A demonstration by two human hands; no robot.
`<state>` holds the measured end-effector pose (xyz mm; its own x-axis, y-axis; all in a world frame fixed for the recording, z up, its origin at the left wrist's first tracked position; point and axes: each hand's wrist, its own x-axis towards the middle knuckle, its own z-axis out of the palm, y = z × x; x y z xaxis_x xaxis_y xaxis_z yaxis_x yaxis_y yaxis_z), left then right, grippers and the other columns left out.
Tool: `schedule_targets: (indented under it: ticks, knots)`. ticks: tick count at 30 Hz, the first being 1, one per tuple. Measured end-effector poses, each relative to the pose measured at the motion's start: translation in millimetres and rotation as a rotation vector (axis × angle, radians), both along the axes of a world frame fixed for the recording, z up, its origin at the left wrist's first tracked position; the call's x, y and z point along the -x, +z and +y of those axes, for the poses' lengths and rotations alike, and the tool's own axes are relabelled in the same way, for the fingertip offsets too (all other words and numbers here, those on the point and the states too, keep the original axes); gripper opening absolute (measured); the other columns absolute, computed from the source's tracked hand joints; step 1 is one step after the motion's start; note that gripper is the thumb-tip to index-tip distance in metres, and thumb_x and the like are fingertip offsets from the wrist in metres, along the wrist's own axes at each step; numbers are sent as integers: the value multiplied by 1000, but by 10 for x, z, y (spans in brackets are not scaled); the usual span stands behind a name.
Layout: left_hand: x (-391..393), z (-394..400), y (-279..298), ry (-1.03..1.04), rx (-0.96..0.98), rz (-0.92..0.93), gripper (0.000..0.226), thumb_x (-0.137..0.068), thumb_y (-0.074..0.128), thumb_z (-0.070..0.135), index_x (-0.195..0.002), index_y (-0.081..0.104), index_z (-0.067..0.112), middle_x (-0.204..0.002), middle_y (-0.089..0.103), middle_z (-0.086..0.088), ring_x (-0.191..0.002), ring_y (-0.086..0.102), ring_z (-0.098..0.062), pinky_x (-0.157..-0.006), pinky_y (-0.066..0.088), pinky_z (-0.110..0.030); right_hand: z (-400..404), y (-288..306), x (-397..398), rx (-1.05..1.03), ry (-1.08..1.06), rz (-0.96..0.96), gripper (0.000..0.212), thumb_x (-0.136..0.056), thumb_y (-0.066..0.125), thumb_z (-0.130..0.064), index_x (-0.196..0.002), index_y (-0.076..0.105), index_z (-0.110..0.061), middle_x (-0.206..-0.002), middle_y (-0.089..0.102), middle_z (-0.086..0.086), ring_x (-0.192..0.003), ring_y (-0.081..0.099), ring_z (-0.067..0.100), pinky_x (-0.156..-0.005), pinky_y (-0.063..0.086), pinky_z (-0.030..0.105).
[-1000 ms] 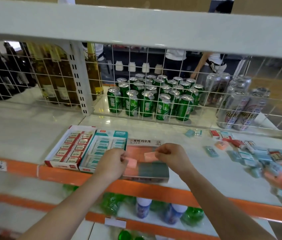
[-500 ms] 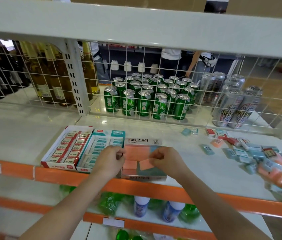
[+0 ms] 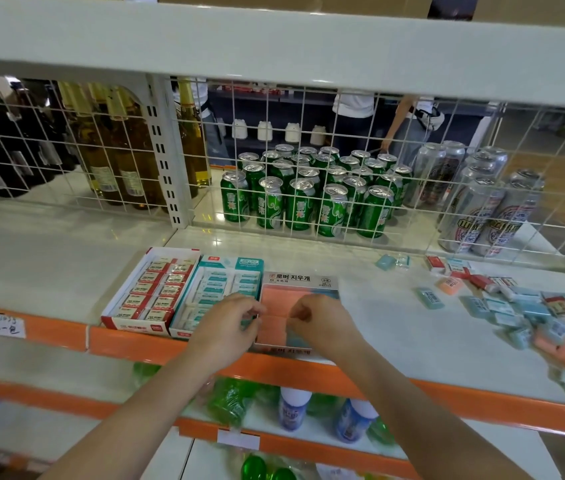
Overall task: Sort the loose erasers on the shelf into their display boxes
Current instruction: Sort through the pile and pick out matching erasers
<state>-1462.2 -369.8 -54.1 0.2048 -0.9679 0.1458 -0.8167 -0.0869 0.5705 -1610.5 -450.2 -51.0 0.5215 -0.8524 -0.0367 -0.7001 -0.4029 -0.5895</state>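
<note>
Surface: white shelf (image 3: 395,327), orange front lip; wire grid behind, green cans (image 3: 301,195) and bottles beyond.
Display boxes: red box (image 3: 151,289), teal box (image 3: 222,285), pink-eraser box (image 3: 300,299), side by side at front edge.
Left hand (image 3: 225,323): fingers curled, over pink-eraser box's left edge; hold unclear.
Right hand (image 3: 322,322): fingers curled, pinching at pink erasers inside.
Loose erasers (image 3: 502,306): heaped at right.
Open room: bare shelf between box and heap.

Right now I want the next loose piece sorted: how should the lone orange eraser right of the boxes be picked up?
Pinch the orange eraser across its two long edges from above; it lies flat on the shelf, clear of the blue eraser beside it.
</note>
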Motion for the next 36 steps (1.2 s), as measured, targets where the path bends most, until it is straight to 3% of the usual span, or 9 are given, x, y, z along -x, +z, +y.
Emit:
schedule_targets:
  ticks: [2,7,12,17,23,28,36]
  knots:
    - [17,-5,10,-61,-25,-49,25,-92,54,20,-116,62,21,-114,56,10,-104,50,-3,-94,39,-18,-70,45,115,45,-30,7,17,-86,56,-13,-100,66,-14,-101,64,0,-83,50,8,-74,42,19]
    - [89,-43,41,-257,-115,-218,31,-94,50,30,-123,58,26,-119,53,14,-112,47,-5,-96,37,-20,-188,55,423,141,-85,90,27,-84,55,-8,-110,61,-13,-109,53,6,-82,48,14,-70,37,20]
    - [139,-87,20,-357,-185,-334,38,-93,46,43,-128,52,31,-137,44,15,-122,42,-5,-100,35,-24,-174,4,552,104,-136,123,43,-86,59,-16,-129,51,-13,-121,49,7,-98,57,21,-79,41,21]
    - [137,-114,21,-380,-177,-385,36,-93,44,45,-124,57,30,-134,46,14,-120,43,-4,-99,37,-23,-186,-43,575,66,-152,143,45,-89,55,-18,-133,47,-13,-126,50,5,-104,56,18,-77,34,15]
    - [134,-189,51,-372,-213,-391,37,-94,44,44,-118,63,25,-126,52,12,-112,49,-6,-95,42,-26,-198,-51,539,25,-156,149,47,-87,53,-15,-133,46,-13,-128,51,4,-114,51,19,-87,40,21]
    - [154,-261,52,-342,-240,-351,31,-93,47,42,-114,63,27,-113,54,10,-101,51,-7,-86,45,-26,-197,-56,596,13,-152,117,41,-89,53,-18,-130,50,-16,-124,54,3,-110,52,17,-80,36,17]
    - [512,-540,163,-303,-106,-179,22,-92,53,31,-110,64,23,-109,61,9,-97,56,-6,-90,46,-28,-316,10,1064,43,-230,146,30,-88,52,-17,-118,59,-18,-113,58,3,-103,55,17,-80,38,19]
